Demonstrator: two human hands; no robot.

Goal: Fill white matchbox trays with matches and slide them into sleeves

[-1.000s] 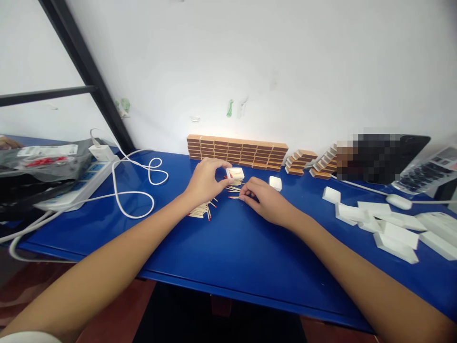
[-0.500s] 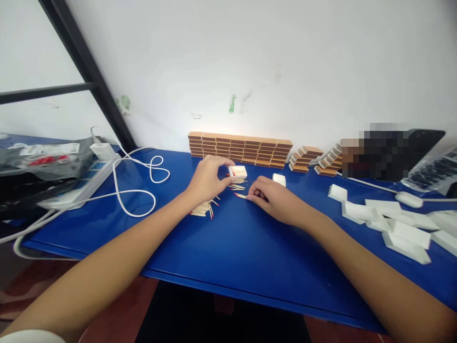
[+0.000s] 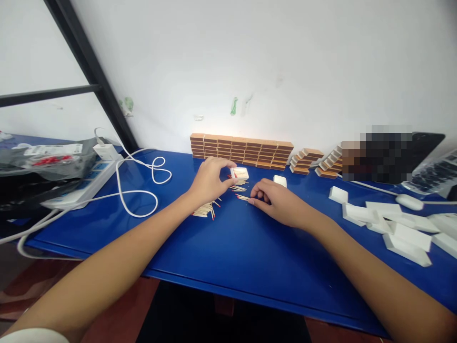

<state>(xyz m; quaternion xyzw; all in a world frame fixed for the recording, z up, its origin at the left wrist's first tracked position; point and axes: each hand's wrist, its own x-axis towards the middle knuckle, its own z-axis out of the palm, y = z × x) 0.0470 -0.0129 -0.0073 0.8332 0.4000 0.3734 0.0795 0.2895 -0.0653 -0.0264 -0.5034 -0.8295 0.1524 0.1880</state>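
By the blue table's [image 3: 232,247] far edge, our left hand [image 3: 209,181] grips a small white cardboard matchbox tray [image 3: 239,173]; our right hand [image 3: 276,202] pinches red-tipped wooden matchsticks [image 3: 243,196]; open tabletop runs nearer us.

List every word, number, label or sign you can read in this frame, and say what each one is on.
None can be read.
The white label on the grey bag: printed, but too small and blurred.
The power strip: markings blurred.
The keyed device at far right: key marks too small.
The matchbox tray in the left hand: no lettering shows.
The stacked matchboxes: plain brown sides.
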